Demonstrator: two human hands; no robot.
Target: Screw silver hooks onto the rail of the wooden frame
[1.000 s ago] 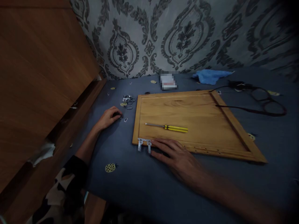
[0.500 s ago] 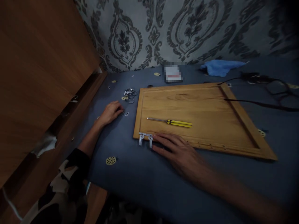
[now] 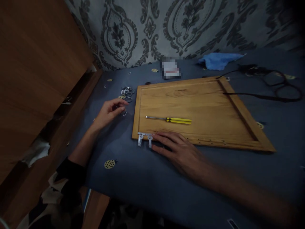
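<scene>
My left hand (image 3: 110, 113) is above the blue cloth, thumb and fingers apart, close to a small pile of metal hooks (image 3: 128, 92). I see nothing clearly held in it. Fingers stretched out, my right hand (image 3: 182, 151) lies on the near edge of a framed wooden panel (image 3: 181, 101). Its fingertips touch a silvery metal bracket with two hooks (image 3: 145, 136) at the panel's near left corner. The hooks stick out past the edge. On the panel, a screwdriver with a yellow and black handle (image 3: 178, 120) lies with its tip towards the left.
Behind the panel are a blurred-out white packet (image 3: 171, 69) and a blue rag (image 3: 220, 60). Eyeglasses (image 3: 277, 87) lie at the right, one temple arm over the panel. A wooden cabinet (image 3: 40, 63) stands at the left, and a patterned wall (image 3: 150, 28) rises behind.
My left hand has lifted and shifted towards the metal hooks, its thumb and fingers opening from a pinch. My right hand stays at the bracket. The whole view has shifted slightly.
</scene>
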